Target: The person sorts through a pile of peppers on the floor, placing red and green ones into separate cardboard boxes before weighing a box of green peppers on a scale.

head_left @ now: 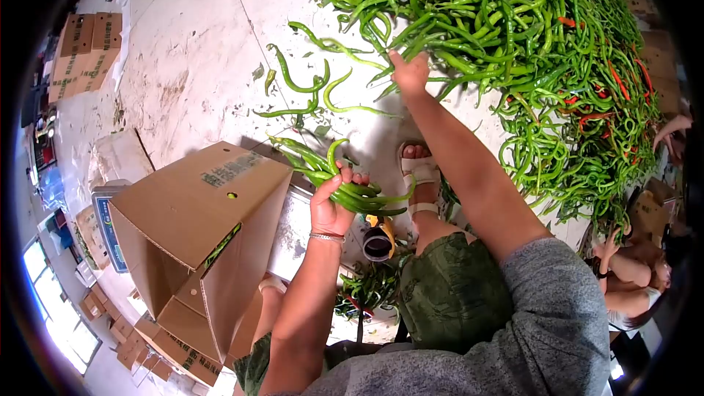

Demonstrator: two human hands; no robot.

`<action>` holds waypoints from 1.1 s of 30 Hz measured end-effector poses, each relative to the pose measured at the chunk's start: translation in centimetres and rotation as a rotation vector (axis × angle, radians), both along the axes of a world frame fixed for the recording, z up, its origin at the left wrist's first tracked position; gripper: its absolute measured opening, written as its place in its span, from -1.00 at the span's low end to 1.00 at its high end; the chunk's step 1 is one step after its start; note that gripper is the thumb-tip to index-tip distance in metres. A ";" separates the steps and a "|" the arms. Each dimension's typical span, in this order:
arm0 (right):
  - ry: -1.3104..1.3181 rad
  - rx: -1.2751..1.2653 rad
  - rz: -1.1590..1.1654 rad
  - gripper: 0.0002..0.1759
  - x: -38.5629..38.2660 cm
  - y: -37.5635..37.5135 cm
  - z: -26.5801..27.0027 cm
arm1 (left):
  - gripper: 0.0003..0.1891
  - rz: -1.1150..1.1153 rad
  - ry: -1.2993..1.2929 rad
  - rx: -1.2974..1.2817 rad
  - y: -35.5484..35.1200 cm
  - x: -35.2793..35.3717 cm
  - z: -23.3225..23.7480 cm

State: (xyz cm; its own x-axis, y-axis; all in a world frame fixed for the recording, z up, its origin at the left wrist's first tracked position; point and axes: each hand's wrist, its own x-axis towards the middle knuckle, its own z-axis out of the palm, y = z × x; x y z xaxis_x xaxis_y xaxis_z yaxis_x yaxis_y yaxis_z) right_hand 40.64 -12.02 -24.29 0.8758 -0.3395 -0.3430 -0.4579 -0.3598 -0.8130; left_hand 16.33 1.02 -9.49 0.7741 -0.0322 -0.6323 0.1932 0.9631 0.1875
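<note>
**On the packing floor, green peppers by the handful**

Across the pale concrete floor [198, 51], a heap of long green peppers [513, 44] fills the upper right of the scene, with a few red peppers [620, 81] scattered through it. Below and to the left of it, just beside my knee, an open cardboard box [198, 220] stands tilted with its flaps up. Flattened cartons [84, 51] lie well apart at the far left edge.

My right arm, in a grey sleeve, stretches out to the near edge of the heap. My right hand [409, 73] rests there with its fingers bent down among the peppers; I cannot tell whether they have closed on one.

My left hand [330, 209] is wrapped tight around a bunch of peppers [345, 183], held above the floor between the box and my foot. The stems fan out on both sides of my fist.

Several loose peppers [301, 88] lie curled on the bare floor between the heap and the box. My foot, in a white sandal [419, 172], is planted just beside the bunch. A roll of tape [378, 244] sits near my knee, and a thin bracelet [326, 237] circles my left wrist.

At the right edge another person [631, 271] crouches close to the heap.
</note>
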 end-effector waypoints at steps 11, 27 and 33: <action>0.304 0.087 0.717 -0.71 -5.7 -5.5 8.3 | -0.65 0.015 0.043 -0.021 -0.2 -0.9 -0.7; -0.089 -0.467 0.931 -0.74 -1.5 3.4 3.8 | -0.66 0.045 0.069 0.004 0.4 -0.3 -0.3; -0.142 -0.473 1.208 -0.75 -6.5 1.6 1.8 | -0.68 0.052 0.101 -0.003 0.6 -0.9 -1.4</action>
State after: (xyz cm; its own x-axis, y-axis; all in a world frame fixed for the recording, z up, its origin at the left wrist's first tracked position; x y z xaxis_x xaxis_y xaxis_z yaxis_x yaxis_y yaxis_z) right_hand 34.17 -10.41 -22.49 0.7289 0.6212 -0.2877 0.4327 -0.7437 -0.5096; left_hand 15.38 1.60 -10.88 0.7073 0.0039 -0.7069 0.1608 0.9729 0.1663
